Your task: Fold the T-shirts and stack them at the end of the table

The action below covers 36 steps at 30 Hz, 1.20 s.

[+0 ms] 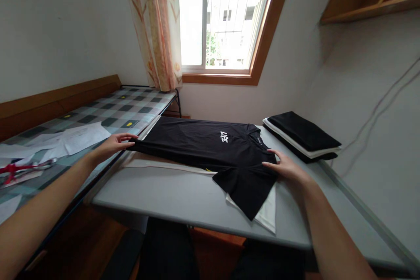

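A black T-shirt (197,140) with white lettering lies spread sideways on a grey table (157,192), its collar to the right. Under it, the edge and a sleeve of a white shirt (269,210) show along the near side. My left hand (120,142) pinches the near corner of the black shirt's hem, at the table's left edge. At the collar end, my right hand (285,165) grips the shoulder of the black shirt between thumb and fingers.
A stack of folded black and white clothes (302,133) sits at the table's back right. Left of the table is a bed with a checked cover (144,103), bearing papers (82,138) and a red object (15,169). A window and curtain (157,30) are behind.
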Each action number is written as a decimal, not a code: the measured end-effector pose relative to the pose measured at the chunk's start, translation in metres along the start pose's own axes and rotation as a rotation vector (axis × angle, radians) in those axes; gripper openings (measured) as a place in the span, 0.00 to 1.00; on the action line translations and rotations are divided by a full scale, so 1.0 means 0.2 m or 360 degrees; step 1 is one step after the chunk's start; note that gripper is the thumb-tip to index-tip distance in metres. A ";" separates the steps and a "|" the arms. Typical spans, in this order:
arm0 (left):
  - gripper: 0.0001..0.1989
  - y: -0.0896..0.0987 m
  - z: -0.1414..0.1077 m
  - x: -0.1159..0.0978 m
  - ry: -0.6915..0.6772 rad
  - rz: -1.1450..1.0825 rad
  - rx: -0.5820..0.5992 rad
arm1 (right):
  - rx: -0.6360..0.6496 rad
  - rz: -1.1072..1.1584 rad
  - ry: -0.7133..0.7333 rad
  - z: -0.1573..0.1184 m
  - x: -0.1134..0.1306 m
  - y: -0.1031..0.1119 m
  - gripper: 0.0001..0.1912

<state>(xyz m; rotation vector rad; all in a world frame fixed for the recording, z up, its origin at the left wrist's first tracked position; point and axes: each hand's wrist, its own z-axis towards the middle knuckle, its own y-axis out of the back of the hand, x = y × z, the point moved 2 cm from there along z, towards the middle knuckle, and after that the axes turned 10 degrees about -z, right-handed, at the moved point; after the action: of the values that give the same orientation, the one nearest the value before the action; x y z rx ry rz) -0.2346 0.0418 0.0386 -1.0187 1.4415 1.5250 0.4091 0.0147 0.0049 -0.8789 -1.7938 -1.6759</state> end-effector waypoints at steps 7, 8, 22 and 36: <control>0.31 0.00 0.00 0.01 0.0079 -0.0080 -0.0076 | 0.0268 0.0013 -0.0041 -0.20 0.03 -0.01 0.40; 0.31 0.00 0.00 0.02 0.0074 -0.0090 -0.0092 | 0.0268 0.0006 -0.0037 -0.21 0.03 0.00 0.39; 0.24 -0.02 0.00 0.05 -0.0046 0.0441 0.0080 | 0.0280 -0.0210 0.0094 -0.26 -0.01 0.01 0.24; 0.12 -0.20 -0.06 -0.01 -0.0655 0.1411 0.0192 | -0.0216 -0.0610 0.0592 -0.26 -0.07 0.01 0.14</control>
<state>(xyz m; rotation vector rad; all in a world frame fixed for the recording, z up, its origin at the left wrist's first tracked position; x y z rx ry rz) -0.1957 0.0310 0.0251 0.0816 1.7323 2.0492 0.4168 -0.0383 -0.0004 -0.2496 -1.6728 -2.0579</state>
